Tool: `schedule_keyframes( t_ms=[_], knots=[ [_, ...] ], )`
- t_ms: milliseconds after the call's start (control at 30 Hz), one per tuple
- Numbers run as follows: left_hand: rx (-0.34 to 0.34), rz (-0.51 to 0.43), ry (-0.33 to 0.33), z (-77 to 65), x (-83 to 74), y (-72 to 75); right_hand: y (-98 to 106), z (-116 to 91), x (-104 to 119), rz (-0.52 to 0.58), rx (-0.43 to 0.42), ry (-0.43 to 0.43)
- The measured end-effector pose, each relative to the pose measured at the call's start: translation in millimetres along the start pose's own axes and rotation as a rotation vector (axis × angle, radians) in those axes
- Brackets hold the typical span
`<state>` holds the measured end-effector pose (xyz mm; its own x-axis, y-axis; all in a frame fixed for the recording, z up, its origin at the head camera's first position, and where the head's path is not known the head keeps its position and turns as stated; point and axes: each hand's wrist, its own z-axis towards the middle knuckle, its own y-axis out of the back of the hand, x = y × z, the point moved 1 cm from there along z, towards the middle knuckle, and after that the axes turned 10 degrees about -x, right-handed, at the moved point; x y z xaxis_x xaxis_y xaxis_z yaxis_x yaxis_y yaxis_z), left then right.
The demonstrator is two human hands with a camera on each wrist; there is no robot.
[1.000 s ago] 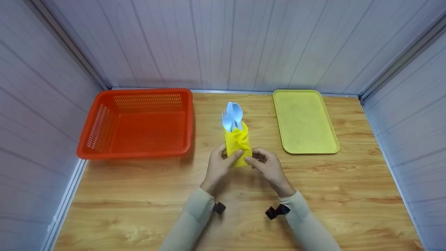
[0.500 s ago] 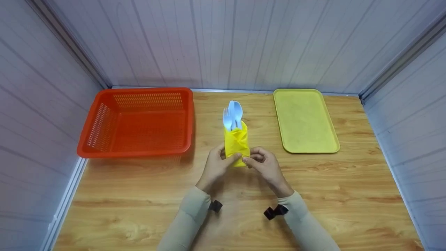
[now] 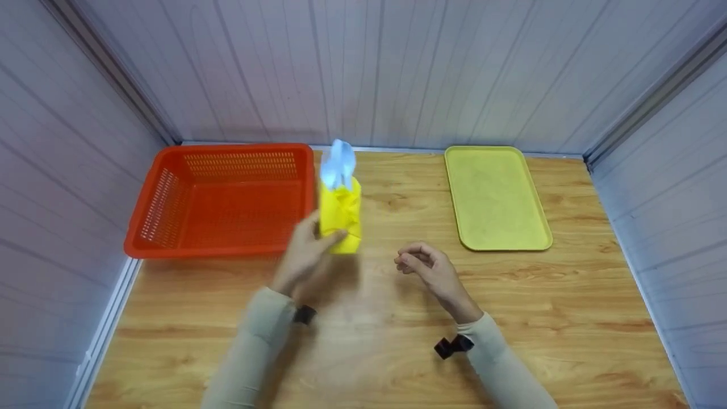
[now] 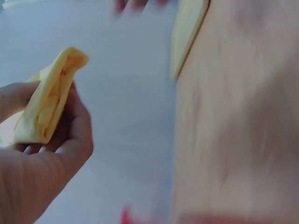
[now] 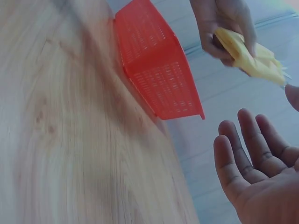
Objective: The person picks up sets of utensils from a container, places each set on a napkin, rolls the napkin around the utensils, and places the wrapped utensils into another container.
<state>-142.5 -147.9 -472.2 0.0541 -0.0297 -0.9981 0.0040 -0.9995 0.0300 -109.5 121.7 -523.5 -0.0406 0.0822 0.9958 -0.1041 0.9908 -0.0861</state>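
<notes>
My left hand (image 3: 302, 254) grips a folded yellow napkin (image 3: 341, 213) by its lower part, thumb across the front. Out of the napkin's top stick a light blue fork, knife and spoon (image 3: 341, 162), blurred by motion. In the left wrist view the napkin (image 4: 49, 100) shows its folded bottom end between thumb and fingers. The bundle is up above the table, just right of the red basket. My right hand (image 3: 434, 272) holds nothing; its fingers (image 5: 254, 140) are loosely bent and apart from the napkin.
A red plastic basket (image 3: 244, 253) with slotted walls stands at the back left, close to my left hand. At the back right lies a yellow tray (image 3: 500, 199). Pale panel walls (image 3: 375, 74) enclose the wooden table (image 3: 397, 363) at the back and sides.
My right hand has let go of the napkin and stays near its place. My left hand has carried the wrapped cutlery leftward and away from me, toward the basket's side.
</notes>
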Motion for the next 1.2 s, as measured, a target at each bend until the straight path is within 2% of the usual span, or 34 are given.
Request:
schedule_keyframes(
  t_ms=[67, 233, 300, 433, 533, 800, 933, 1067, 1200],
  knots=[
    [-0.006, 0.047, 0.052, 10.1, -9.0, 25.0, 3.8, -1.4, -1.6, -0.003, -0.003, -0.009],
    [-0.027, 0.146, 0.309, 36.4, -18.4, 78.0, 9.9, -4.3, -6.3, -0.044, 0.006, -0.006],
    [-0.044, 0.192, 0.408, 45.0, -15.1, 92.9, 10.9, -5.0, -8.2, -0.066, 0.016, -0.004],
    [-0.064, 0.305, 0.545, 55.6, -1.5, 111.7, 11.8, -6.8, -10.4, -0.095, 0.038, -0.019],
    [-0.062, 0.366, 0.599, 61.5, 9.2, 115.6, 12.5, -7.6, -11.5, -0.106, 0.043, -0.034],
    [-0.063, 0.539, 0.683, 75.2, 29.7, 109.1, 13.9, -8.2, -13.4, -0.133, 0.06, -0.049],
    [-0.029, 0.602, 0.713, 80.4, 35.6, 106.2, 13.8, -8.3, -13.9, -0.125, 0.075, -0.045],
    [0.012, 0.644, 0.724, 84.4, 38.9, 105.7, 14.1, -8.0, -14.8, -0.117, 0.099, -0.039],
    [-0.008, 0.615, 0.735, 87.6, 40.9, 107.5, 15.3, -7.5, -15.4, -0.118, 0.104, -0.04]
  ],
)
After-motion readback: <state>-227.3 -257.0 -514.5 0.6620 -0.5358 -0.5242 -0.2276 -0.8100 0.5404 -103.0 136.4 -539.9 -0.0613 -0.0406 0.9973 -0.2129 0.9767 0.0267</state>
